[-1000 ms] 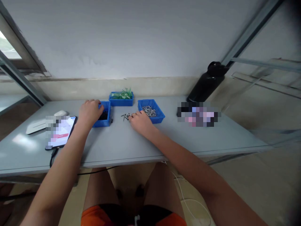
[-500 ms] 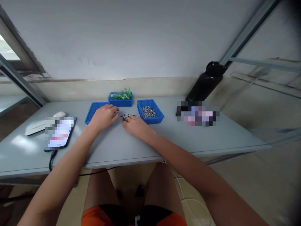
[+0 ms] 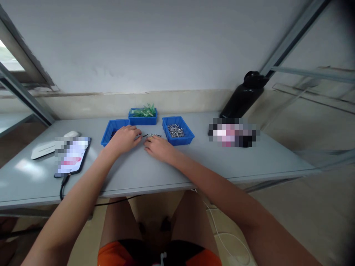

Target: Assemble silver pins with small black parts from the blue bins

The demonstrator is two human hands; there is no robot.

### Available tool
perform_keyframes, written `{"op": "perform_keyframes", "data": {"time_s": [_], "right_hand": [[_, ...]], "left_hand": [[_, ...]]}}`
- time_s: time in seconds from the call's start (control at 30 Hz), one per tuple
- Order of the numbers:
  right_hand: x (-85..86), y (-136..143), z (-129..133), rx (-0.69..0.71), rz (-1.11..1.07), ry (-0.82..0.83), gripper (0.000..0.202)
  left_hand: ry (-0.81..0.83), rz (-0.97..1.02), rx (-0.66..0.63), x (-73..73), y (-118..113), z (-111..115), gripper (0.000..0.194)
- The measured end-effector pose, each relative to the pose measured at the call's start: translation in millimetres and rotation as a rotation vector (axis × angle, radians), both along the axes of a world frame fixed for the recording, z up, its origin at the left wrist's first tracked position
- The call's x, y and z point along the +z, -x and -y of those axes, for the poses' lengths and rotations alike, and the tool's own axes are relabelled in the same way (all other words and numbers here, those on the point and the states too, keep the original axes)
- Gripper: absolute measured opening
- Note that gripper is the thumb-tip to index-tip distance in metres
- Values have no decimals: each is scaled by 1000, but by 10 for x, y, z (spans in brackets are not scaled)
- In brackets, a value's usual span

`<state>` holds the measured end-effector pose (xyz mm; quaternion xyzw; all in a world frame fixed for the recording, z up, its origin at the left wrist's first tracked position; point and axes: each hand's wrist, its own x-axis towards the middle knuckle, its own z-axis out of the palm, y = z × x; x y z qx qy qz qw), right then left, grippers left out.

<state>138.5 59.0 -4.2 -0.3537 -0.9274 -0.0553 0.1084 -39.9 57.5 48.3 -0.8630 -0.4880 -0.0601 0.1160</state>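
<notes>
My left hand (image 3: pixel 124 138) is closed, with curled fingers beside the left blue bin (image 3: pixel 107 131), which has dark small contents partly hidden by the hand. Just off its fingertips lies a thin dark piece, like a small screw (image 3: pixel 145 135); whether the fingers touch it I cannot tell. My right hand (image 3: pixel 158 146) rests on the tabletop with fingers bent, close to several small dark screw-like pieces (image 3: pixel 156 135). What its fingers grip is too small to make out. Close to it stands the right blue bin (image 3: pixel 180 141), holding shiny metal screws or pins (image 3: pixel 175 130).
A blue bin (image 3: pixel 142 121) of green plastic pieces (image 3: pixel 146 111) stands at the back. On the left lie a phone (image 3: pixel 73 157) with a cable and a white object (image 3: pixel 44 149). A black bottle (image 3: pixel 242 98) and a blurred-out item (image 3: pixel 233 133) are on the right.
The fingers of both hands have shifted slightly around the small dark pieces. The left hand has moved a little, and dark contents now show in the left bin.
</notes>
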Motion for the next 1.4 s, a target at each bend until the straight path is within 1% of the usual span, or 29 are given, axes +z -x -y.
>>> {"op": "perform_keyframes", "data": {"time_s": [0.13, 0.27, 0.43, 0.53, 0.63, 0.77, 0.87, 0.97, 1.07, 1.17, 1.27, 1.4], "right_hand": [[-25, -12, -63, 5, 3, 0, 25], [-31, -18, -71, -11, -34, -22, 27], [4, -36, -16, -39, -38, -24, 28], [43, -58, -1, -47, -82, -8, 29], [110, -102, -30, -17, -240, 44, 27], [234, -214, -120, 106, -573, 215, 19], [314, -301, -158, 90, -785, 342, 16], [356, -340, -150, 80, -907, 428, 19], [362, -333, -132, 94, -942, 486, 20], [348, -314, -128, 100, -944, 491, 21], [328, -287, -129, 82, -907, 434, 22], [310, -253, -120, 38, -791, 294, 19]], "left_hand": [[-11, 17, -20, -29, 17, -14, 35], [-9, 36, -34, -40, 19, -13, 35], [7, 32, -37, -39, 10, -12, 34], [30, 74, -43, -41, 14, -21, 32], [43, 168, -83, -40, 13, -20, 32], [67, 310, -163, -14, -18, 20, 31], [84, 389, -205, 23, -54, 59, 29], [66, 472, -219, 55, -82, 86, 26], [58, 555, -230, 72, -105, 110, 24], [86, 604, -253, 75, -130, 136, 23], [129, 621, -256, 56, -149, 143, 23], [159, 586, -220, 20, -151, 117, 25]]}}
